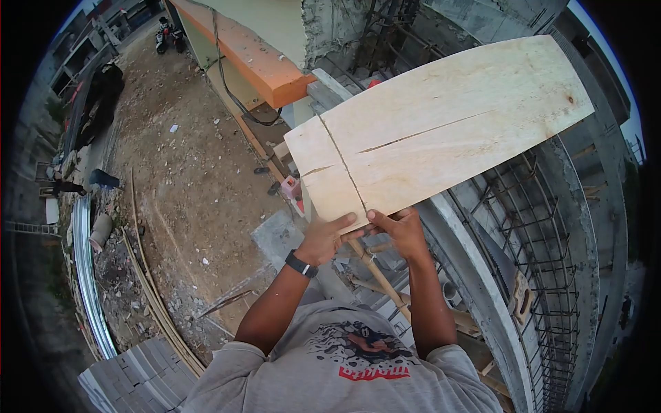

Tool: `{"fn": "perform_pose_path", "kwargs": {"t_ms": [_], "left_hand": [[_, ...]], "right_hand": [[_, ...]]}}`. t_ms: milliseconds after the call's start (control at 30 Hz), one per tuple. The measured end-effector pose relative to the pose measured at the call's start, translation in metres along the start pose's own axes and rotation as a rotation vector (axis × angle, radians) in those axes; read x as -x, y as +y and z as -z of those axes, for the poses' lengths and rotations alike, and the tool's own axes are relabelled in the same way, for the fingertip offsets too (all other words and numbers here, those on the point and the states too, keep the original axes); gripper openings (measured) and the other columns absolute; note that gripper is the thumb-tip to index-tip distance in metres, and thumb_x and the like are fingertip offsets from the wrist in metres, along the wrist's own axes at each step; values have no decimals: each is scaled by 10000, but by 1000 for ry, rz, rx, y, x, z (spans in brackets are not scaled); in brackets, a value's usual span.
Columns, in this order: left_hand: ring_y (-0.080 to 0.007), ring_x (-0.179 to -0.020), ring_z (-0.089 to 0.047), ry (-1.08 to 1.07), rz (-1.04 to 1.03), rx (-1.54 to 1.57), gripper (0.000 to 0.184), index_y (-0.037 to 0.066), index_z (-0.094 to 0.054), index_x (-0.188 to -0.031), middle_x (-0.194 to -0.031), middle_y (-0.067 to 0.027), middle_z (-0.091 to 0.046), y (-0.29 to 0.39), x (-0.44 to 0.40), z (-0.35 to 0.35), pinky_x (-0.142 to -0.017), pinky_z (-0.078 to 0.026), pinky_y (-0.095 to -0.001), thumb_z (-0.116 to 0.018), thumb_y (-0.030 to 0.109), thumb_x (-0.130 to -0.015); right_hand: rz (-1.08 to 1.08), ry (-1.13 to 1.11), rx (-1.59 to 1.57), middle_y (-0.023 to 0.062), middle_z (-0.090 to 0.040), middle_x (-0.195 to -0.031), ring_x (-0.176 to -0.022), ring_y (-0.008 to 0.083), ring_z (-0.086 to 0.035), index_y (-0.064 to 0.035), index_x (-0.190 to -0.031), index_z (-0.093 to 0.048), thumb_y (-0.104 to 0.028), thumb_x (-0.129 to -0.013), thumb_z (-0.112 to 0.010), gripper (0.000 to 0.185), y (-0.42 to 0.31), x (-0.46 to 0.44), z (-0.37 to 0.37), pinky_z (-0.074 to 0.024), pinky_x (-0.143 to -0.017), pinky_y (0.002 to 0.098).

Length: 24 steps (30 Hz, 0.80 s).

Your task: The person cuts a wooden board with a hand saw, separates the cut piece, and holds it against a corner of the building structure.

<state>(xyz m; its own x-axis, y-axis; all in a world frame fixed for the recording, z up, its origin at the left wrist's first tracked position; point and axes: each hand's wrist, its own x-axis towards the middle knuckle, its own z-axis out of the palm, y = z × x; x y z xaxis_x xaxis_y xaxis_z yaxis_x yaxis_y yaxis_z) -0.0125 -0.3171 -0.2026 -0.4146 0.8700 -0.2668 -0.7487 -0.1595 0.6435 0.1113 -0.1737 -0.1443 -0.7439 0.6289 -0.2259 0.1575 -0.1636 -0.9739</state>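
A pale plywood board (pixel 454 124) reaches from in front of me toward the upper right. A dark, slightly ragged line, like a cut or crack, crosses it near its left end. My left hand (pixel 328 237) grips the near edge just left of that line, thumb on top and fingers mostly hidden below. Just right of the line, my right hand (pixel 403 233) pinches the same edge, its thumb on the upper face. The two thumbs are close together. A handsaw (pixel 511 275) with a light wooden handle lies to the right, apart from both hands.
A curved concrete edge (pixel 475 261) and a steel rebar cage (pixel 551 275) run along my right. An orange ledge (pixel 268 76) with a black cable stands ahead. Bamboo poles (pixel 155 303), metal lengths (pixel 88 275) and stacked grey blocks (pixel 141 375) lie on the ground far below left.
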Motion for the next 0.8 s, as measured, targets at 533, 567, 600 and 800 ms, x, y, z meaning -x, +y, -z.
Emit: {"fn": "perform_pose_path", "kwargs": {"t_ms": [533, 567, 600, 800], "left_hand": [[-175, -986, -713, -103, 136, 113, 410, 51, -580, -1329, -1170, -84, -699, 5, -13, 38, -667, -615, -274, -713, 191, -967], [-172, -975, -714, -210, 175, 231, 409, 64, -578, -1329, -1160, -75, -701, -14, -23, 62, -649, -607, -270, -709, 208, -970], [-169, -965, -715, -318, 216, 348, 407, 78, -575, -1330, -1149, -65, -703, -24, -28, 74, -631, -600, -265, -706, 224, -974], [-195, -961, -722, -204, 193, 310, 428, 120, -556, -1351, -1171, -61, -695, -40, -22, 57, -629, -615, -300, -710, 224, -965]], "right_hand": [[-37, -76, -163, 99, -718, -859, -707, 159, -681, 26, -1061, -695, -115, -850, -823, 284, 7, -5, -8, -584, -623, 323], [-33, -106, -192, 105, -719, -878, -712, 164, -685, 27, -1094, -682, -113, -843, -829, 324, 4, -5, -9, -586, -625, 321], [-27, -138, -219, 110, -719, -898, -717, 170, -689, 29, -1128, -669, -112, -835, -835, 365, -1, -6, -10, -588, -626, 319], [-15, 127, -298, 176, -641, -1255, -1105, 256, -666, 40, -1368, -525, -285, -922, -771, 604, -9, -3, -1, -584, -842, 418]]}}
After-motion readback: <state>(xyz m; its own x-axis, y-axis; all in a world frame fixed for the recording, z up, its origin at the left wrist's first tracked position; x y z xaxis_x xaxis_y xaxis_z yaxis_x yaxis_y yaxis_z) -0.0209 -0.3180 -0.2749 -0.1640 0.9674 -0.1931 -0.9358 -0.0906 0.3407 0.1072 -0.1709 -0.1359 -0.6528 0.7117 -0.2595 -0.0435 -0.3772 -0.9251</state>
